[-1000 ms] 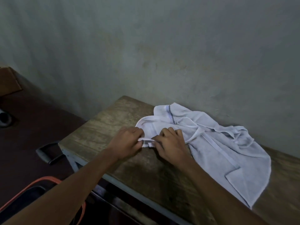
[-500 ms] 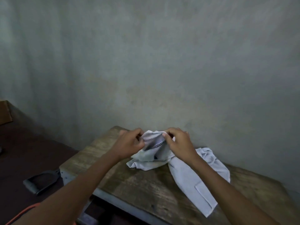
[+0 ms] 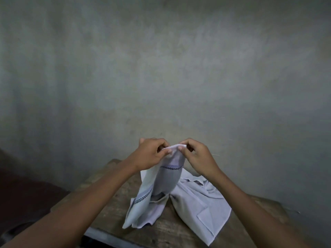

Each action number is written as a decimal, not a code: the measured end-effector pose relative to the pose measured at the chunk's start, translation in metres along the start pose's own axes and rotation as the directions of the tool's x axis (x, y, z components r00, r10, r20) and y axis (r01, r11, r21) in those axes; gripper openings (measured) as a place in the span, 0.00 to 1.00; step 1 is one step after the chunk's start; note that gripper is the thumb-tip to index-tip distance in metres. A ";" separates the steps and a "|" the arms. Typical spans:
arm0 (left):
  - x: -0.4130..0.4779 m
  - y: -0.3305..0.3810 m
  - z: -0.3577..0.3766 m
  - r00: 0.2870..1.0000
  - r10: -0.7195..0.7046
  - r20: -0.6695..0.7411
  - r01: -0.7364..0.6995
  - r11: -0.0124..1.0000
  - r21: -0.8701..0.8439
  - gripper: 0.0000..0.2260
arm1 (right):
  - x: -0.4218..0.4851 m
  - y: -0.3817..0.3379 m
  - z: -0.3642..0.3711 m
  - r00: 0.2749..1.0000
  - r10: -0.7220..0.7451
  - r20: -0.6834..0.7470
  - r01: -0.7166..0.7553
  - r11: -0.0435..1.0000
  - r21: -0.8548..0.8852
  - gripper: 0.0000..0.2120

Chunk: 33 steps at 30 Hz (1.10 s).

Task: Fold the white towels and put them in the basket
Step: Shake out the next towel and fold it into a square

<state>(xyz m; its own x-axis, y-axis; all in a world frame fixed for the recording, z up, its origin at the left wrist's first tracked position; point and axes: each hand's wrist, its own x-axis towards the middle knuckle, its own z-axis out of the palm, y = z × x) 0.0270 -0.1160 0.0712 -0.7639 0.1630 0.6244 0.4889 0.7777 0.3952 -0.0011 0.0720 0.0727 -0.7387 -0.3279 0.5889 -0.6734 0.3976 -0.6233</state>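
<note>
We see the left hand (image 3: 150, 154) and right hand (image 3: 198, 158) raised above the worn wooden tabletop (image 3: 123, 192). Both pinch the top edge of a white cloth towel with a dark checkered stripe (image 3: 169, 178). Left fingers (image 3: 167, 151) are clamped on the hem, thumb against forefinger. Right fingers (image 3: 180, 148) are clamped on the same hem just beside them, and the two hands nearly touch. The towel's upper part hangs bunched from the pinch. Its lower part lies crumpled on the tabletop, spreading toward the right side and reaching close to the near edge. The stripe shows twice, once high, once on the left fold. A bare grey plaster wall (image 3: 161, 68) stands behind the far edge.
</note>
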 end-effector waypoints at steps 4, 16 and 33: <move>-0.001 0.000 0.008 0.989 -0.007 0.144 -0.006 0.996 0.087 0.10 | 0.001 0.000 -0.020 1.000 0.000 -0.018 0.000 1.000 -0.021 0.04; 0.008 -0.032 -0.013 0.968 -0.082 0.237 -0.024 0.910 0.414 0.07 | 0.030 0.014 -0.082 0.993 0.023 -0.119 -0.052 0.968 -0.244 0.04; 0.125 0.017 -0.168 0.944 -0.009 -0.330 0.071 0.982 0.177 0.06 | 0.123 -0.070 -0.220 0.972 -0.013 -0.233 -0.008 0.996 -0.091 0.06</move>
<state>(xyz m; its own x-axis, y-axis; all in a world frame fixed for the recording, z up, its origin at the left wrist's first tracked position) 0.0104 -0.1844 0.2695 -0.5864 -0.0532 0.8083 0.3511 0.8825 0.3128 -0.0376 0.1922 0.3019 -0.7023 -0.1243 0.7010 -0.6620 0.4761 -0.5788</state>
